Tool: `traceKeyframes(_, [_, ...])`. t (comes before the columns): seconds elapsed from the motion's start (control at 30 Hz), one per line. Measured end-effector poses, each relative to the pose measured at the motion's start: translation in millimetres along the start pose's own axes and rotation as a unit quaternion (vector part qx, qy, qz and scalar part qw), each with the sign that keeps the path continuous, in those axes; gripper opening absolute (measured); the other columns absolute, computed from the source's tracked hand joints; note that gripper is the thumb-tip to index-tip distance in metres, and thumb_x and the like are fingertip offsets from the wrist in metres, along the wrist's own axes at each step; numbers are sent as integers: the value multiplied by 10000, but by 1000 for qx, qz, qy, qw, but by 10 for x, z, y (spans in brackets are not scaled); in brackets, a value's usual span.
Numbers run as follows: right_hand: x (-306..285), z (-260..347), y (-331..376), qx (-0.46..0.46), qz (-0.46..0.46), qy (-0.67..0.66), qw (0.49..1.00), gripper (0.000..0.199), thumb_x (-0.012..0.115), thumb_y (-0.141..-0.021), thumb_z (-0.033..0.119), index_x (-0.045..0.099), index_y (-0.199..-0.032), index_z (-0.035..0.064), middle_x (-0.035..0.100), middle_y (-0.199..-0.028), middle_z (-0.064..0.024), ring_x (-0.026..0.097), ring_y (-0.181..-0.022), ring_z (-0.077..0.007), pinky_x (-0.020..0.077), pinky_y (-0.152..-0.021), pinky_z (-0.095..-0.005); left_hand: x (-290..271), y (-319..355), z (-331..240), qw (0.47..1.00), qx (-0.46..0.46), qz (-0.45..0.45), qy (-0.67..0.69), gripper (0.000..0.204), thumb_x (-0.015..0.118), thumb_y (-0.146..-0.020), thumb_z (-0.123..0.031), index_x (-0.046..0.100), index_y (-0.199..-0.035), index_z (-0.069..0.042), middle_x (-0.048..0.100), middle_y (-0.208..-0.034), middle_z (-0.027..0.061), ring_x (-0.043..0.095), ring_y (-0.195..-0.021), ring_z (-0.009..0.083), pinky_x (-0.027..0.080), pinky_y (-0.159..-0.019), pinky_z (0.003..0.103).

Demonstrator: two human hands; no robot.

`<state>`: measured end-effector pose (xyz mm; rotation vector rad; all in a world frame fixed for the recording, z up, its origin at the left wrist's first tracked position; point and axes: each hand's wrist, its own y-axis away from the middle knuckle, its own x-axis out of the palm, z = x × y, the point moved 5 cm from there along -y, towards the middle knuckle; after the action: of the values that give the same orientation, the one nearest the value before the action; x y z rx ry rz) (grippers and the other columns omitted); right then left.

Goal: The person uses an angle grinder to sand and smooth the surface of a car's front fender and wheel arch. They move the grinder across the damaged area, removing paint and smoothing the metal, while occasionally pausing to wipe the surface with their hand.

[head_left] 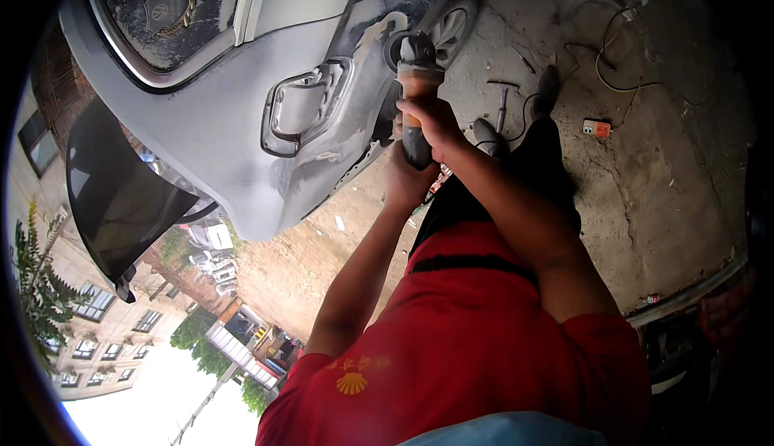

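An angle grinder (420,83) with an orange and dark grey body is held in front of me, its dark head up against the lower side panel of a grey car (234,115). My right hand (435,123) wraps around the middle of its body. Lower down, my left hand (407,178) grips the rear end of the grinder. Beside the grinder's head, the panel has a light sanded patch (377,33). The disc is partly hidden by the head. A car wheel (451,28) is just beyond the grinder.
On the dirty ground to the right lie a hammer (501,106), an orange-and-white power strip (597,128) and a trailing cable (601,67). A dark panel (121,180) sticks out from the car at the left. An opening for a lamp (302,107) shows in the car body.
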<state>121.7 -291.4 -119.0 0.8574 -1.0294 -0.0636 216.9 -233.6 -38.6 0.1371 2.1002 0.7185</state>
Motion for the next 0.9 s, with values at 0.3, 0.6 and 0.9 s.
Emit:
traceKeyframes(0.3, [-29,-454,69,47,-16,-26,998,290,848,-930,230,687,-1058,25,725,-865,-105,725,-724,-237,603,-688,-405,-61,203,274,998,-26,14,-49,644,909,-787,-388,614,-1134,68,765,-1012,288,781,-989,433,593,-836,501])
traceKeyframes(0.6, [-12,-174,-60,9,2,-17,1000,347,856,-922,266,673,-1105,34,746,-916,-113,754,-784,-246,615,-742,-395,-105,0,-15,999,-12,11,-35,652,904,-793,-359,610,-1195,62,757,-1073,294,775,-1033,423,592,-855,484])
traceKeyframes(0.9, [-155,-250,-30,40,-12,-15,999,385,859,-914,282,673,-1127,21,749,-929,-122,764,-808,-257,623,-759,-409,39,44,129,999,-1,2,-53,635,896,-795,-371,611,-1165,60,757,-1044,270,774,-1021,411,585,-857,491])
